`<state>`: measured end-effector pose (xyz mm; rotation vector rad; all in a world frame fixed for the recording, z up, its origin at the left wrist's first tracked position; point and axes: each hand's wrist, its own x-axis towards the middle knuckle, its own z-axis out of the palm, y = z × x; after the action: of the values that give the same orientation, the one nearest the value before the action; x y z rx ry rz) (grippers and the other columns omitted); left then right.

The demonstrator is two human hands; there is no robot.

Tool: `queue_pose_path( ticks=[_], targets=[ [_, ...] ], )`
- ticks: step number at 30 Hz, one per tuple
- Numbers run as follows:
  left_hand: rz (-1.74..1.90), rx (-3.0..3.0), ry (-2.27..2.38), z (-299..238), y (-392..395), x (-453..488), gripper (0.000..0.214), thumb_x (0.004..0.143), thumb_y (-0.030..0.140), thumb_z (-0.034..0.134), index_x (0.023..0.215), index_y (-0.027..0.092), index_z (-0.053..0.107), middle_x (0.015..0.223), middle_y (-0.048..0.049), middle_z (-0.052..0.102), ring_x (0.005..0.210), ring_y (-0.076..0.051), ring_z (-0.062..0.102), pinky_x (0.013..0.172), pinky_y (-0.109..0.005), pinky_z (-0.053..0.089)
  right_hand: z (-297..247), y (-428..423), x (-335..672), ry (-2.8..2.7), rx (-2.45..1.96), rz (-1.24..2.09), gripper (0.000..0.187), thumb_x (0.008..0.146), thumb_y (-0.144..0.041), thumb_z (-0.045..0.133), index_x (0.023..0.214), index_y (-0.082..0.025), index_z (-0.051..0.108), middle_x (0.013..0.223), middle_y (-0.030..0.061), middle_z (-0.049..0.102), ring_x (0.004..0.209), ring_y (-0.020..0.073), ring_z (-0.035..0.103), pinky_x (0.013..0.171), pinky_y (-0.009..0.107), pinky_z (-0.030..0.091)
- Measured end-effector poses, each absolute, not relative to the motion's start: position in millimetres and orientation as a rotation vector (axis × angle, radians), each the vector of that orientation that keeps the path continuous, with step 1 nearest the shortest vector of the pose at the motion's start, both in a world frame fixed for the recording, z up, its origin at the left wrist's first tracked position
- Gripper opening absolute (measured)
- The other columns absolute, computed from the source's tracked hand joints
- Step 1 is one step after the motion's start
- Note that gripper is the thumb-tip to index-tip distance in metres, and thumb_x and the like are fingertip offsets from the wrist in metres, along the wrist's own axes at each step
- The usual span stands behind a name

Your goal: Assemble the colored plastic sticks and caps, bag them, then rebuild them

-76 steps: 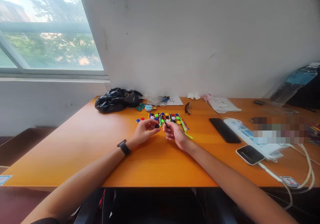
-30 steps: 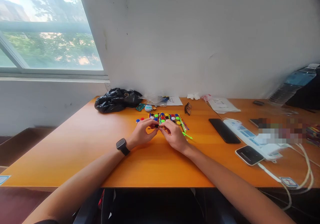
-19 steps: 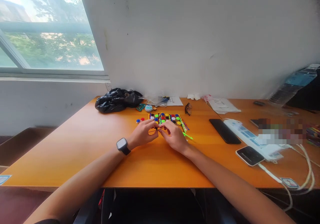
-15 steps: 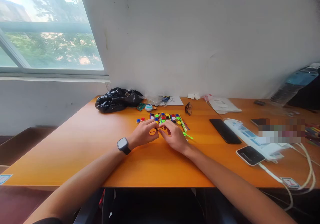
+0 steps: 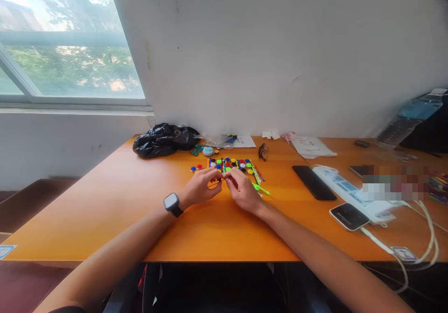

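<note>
My left hand (image 5: 202, 187), with a dark watch on its wrist, and my right hand (image 5: 241, 189) meet fingertip to fingertip over the orange table (image 5: 140, 210). Both are closed in a pinch on a thin black stick (image 5: 217, 180) with a small black disc on it, held level between them. Just behind my fingers lies a cluster of small colourful discs (image 5: 233, 163) in blue, red, green, yellow, white and black. Green and other coloured sticks (image 5: 258, 182) lie to the right of my right hand.
A black plastic bag (image 5: 161, 140) sits at the back left by the wall. Glasses (image 5: 263, 151) and papers (image 5: 311, 146) lie at the back. To the right are a black phone (image 5: 314, 181), a white power strip (image 5: 350, 189), a second phone (image 5: 348, 216) and white cables (image 5: 420, 247).
My hands came together from slightly apart; the black stick and disc they held separately now sit joined between both pinches. Since half a second ago, almost nothing has moved.
</note>
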<state>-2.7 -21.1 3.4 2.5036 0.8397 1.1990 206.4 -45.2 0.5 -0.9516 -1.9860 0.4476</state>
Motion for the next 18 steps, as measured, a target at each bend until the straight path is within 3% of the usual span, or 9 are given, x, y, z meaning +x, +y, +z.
queue_pose_path(
  ticks=[3,6,10,14,18],
  targets=[
    [1.208,2.145,0.778,7.4,-23.5,-0.9,0.022,0.091,0.031,0.070,0.110,0.019,0.073,0.094,-0.0069,0.072,0.081,-0.018,0.066,0.077,-0.031,0.055,4.2,-44.7,207.1,-1.938,-0.918,0.417,0.017,0.106,-0.022,0.046,0.103,-0.024,0.062,0.103,0.0074,0.061,0.093,0.0231,0.060,0.084,0.037,0.049],
    [1.063,1.709,0.691,8.3,-19.4,-1.5,0.025,0.094,0.038,0.068,0.103,0.015,0.074,0.088,-0.0082,0.073,0.078,-0.019,0.068,0.072,-0.031,0.056,5.5,-43.5,208.3,-1.910,-0.908,0.390,0.019,0.106,-0.020,0.043,0.100,-0.024,0.061,0.106,0.0083,0.059,0.099,0.0244,0.059,0.092,0.039,0.050],
    [0.933,1.490,0.663,8.2,-14.0,-4.0,0.028,0.084,0.036,0.081,0.101,0.015,0.073,0.081,-0.0049,0.071,0.071,-0.016,0.066,0.068,-0.028,0.054,4.9,-42.8,207.8,-1.922,-0.903,0.417,0.020,0.107,-0.022,0.042,0.102,-0.025,0.061,0.108,0.0090,0.058,0.103,0.0252,0.059,0.096,0.042,0.050],
    [0.949,1.488,0.702,12.9,-18.6,-2.9,0.034,0.081,0.040,0.086,0.099,0.014,0.074,0.080,-0.0040,0.069,0.067,-0.014,0.064,0.064,-0.028,0.053,8.3,-46.0,206.5,-1.893,-0.935,0.343,0.024,0.108,-0.029,0.046,0.124,-0.028,0.063,0.126,0.0113,0.058,0.125,0.0294,0.055,0.112,0.049,0.044],
    [1.047,1.454,0.733,17.0,-21.9,-1.8,0.034,0.082,0.041,0.085,0.098,0.013,0.075,0.075,-0.0032,0.068,0.064,-0.013,0.061,0.062,-0.027,0.051,14.7,-50.8,207.3,-1.852,-0.958,0.305,0.045,0.108,-0.037,0.048,0.152,-0.036,0.048,0.140,0.0106,0.053,0.129,0.0290,0.053,0.114,0.049,0.044]
  ],
)
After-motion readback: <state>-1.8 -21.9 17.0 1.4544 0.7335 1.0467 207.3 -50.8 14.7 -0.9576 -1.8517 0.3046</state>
